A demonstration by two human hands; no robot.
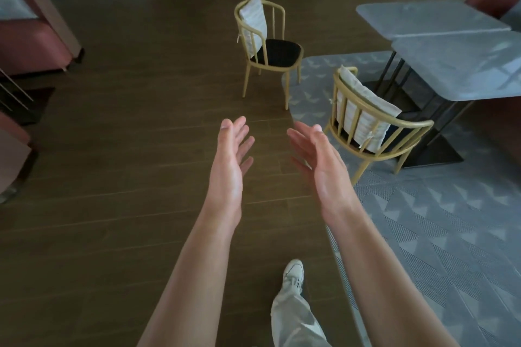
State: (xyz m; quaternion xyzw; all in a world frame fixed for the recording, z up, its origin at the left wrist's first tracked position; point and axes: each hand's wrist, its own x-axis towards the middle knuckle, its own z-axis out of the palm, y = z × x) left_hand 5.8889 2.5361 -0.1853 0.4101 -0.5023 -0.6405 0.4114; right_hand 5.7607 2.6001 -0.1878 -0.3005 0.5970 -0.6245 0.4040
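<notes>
1. Two bare forearms stretch forward from the bottom of the view. Below them a pale trouser leg (296, 318) and a white shoe (293, 272) step onto the wooden floor (127, 149).
2. The left hand (231, 160) and right hand (318, 160) are apart, palms facing each other and fingers straight and spread. Neither holds or touches anything.
3. The near chair (406, 122) stands just beyond the right hand on the patterned grey rug (437, 220). It is tucked towards the grey worktop (456, 65), with its curved back turned to the person.
4. A far chair (267, 51) of the same make stands alone, well ahead, at the rug's edge.
5. The near chair's slim yellow frame looks stiff and probably fairly light, and its finish may be smooth under the fingers.
6. The top rail of the backrest, one hand on each side of the curve, looks the firmest place to take hold.
7. The white cushion (363, 104) tied to the spindles is soft and would give under a grip, so it is best avoided.
8. The legs may drag on the rug, so lifting should be easier than sliding.
</notes>
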